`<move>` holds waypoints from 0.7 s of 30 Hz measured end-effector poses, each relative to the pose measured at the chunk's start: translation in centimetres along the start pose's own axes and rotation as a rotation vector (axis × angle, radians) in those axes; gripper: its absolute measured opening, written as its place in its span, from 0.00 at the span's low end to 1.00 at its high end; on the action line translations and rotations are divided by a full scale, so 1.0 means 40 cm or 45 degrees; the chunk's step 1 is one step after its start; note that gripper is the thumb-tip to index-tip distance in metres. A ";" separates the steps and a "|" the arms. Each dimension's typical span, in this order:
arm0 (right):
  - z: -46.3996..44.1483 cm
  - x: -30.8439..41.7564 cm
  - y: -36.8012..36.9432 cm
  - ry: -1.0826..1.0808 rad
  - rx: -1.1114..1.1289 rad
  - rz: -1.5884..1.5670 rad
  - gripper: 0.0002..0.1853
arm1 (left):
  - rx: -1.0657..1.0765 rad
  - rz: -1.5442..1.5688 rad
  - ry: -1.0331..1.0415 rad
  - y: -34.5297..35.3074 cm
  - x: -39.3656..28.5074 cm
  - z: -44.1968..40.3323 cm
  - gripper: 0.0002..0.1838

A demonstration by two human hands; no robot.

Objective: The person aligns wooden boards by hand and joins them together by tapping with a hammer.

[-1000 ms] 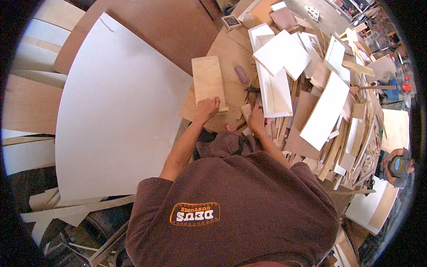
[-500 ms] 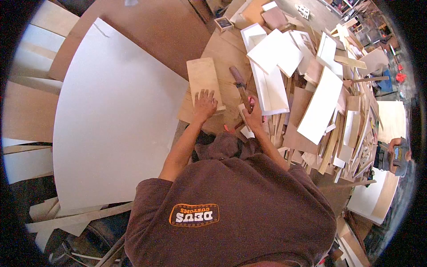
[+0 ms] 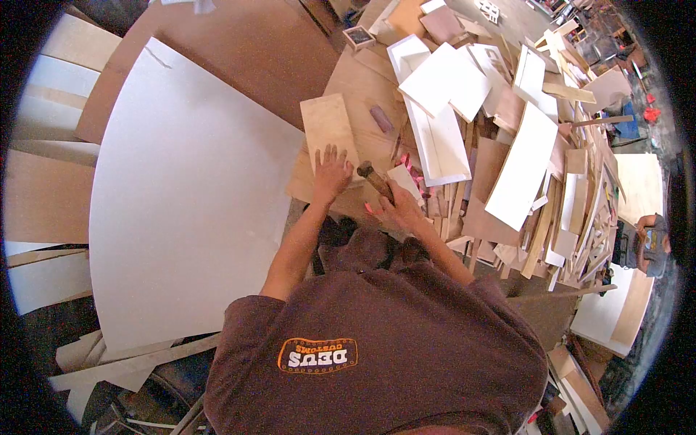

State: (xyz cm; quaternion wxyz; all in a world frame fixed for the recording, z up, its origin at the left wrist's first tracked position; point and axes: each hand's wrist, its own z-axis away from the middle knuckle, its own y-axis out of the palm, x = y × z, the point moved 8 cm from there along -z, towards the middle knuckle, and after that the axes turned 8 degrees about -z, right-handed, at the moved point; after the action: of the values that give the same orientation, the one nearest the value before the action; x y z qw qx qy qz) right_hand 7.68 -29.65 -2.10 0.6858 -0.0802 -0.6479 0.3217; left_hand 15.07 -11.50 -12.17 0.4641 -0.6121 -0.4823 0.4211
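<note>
My left hand lies flat with its fingers spread on the near end of a pale rectangular plywood piece. The piece rests on a wooden work surface. Close by on the right, my right hand is closed round a brown wooden tool handle. Its wider, dark end points up and left, near my left fingers; the rest is hidden in my grip. A short purple-brown cylinder lies on the surface beyond. A small pale wood block sits beside my right hand, near pink-red items.
A large white panel spreads out on the left, over a brown sheet. White and wooden offcuts are heaped on the right, with a white tray-like piece nearest. Another person is at the far right.
My right hand has come nearer me; the handle now tilts left toward my left hand. The purple-brown cylinder now shows apart from it. My left hand stays on the plywood.
</note>
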 end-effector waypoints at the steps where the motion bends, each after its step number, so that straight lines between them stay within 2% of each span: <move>1: 0.002 0.002 0.002 0.034 0.021 -0.033 0.34 | 0.035 -0.007 0.015 -0.001 -0.002 0.002 0.25; 2: 0.009 0.011 0.002 0.033 0.025 -0.034 0.34 | 0.071 -0.011 0.030 0.000 -0.007 0.005 0.25; 4: 0.024 0.057 -0.026 -0.011 -0.106 -0.025 0.19 | 0.087 0.013 0.003 -0.010 -0.011 0.007 0.25; 5: 0.027 0.045 -0.020 -0.007 -0.105 -0.027 0.19 | 0.101 0.036 -0.020 -0.014 -0.010 0.009 0.26; 7: 0.036 -0.023 0.008 0.136 -0.090 -0.048 0.37 | 0.097 -0.012 0.027 -0.013 -0.014 0.020 0.26; 11: 0.019 -0.083 0.051 0.179 0.077 0.136 0.35 | 0.085 -0.054 0.078 0.014 -0.010 0.018 0.26; 13: 0.023 -0.012 0.026 -0.011 -0.041 0.184 0.20 | 0.074 -0.039 0.041 -0.004 -0.013 0.014 0.26; 14: 0.026 -0.010 0.028 -0.007 -0.043 0.184 0.20 | 0.069 -0.019 0.007 -0.014 -0.014 0.016 0.26; 16: 0.029 -0.017 0.023 0.059 -0.063 0.111 0.32 | 0.103 0.001 -0.029 -0.021 -0.015 0.010 0.26; 19: 0.032 -0.018 0.032 0.084 -0.112 -0.062 0.31 | 0.144 0.030 -0.088 -0.026 -0.006 0.004 0.27; 21: 0.027 -0.040 0.042 0.117 -0.045 0.005 0.31 | 0.156 0.047 -0.104 -0.027 -0.010 0.009 0.27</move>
State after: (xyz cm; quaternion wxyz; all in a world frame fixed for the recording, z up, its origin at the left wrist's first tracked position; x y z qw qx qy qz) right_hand 6.19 -29.53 -4.14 0.7127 -0.1083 -0.6211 0.3074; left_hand 14.46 -11.71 -11.19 0.4728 -0.5735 -0.4627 0.4831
